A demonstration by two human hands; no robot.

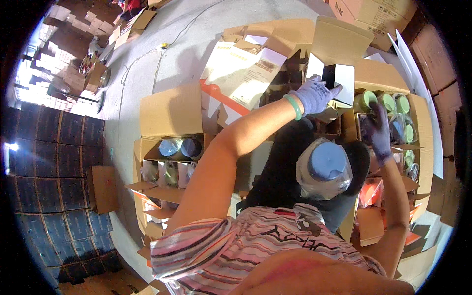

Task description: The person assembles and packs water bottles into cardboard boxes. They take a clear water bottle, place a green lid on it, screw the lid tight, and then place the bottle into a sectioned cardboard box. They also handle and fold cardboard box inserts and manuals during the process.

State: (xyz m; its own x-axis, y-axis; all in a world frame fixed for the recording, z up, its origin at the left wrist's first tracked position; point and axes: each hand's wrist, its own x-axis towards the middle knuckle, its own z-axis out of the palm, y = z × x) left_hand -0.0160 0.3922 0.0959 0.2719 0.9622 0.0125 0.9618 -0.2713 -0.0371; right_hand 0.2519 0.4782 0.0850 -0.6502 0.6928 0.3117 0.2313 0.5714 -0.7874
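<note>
The left hand [315, 97] holds a white box [346, 78] by its near side. The right hand [380, 133] is beside green lids [387, 103]; I can't tell its grip.

Floor [132, 91]: pale grey, with soft shadows. A thin dark cable [189, 22], bearing a small yellow piece [163, 46], trails across it toward the top edge. Left: dark cartons [46, 162] stand stacked in rows; small bright glare [12, 146] at the rim. Upper left: paler cartons [56, 61], patchily overexposed. Right rim: stacked brown cartons [433, 55], dimmer.
</note>
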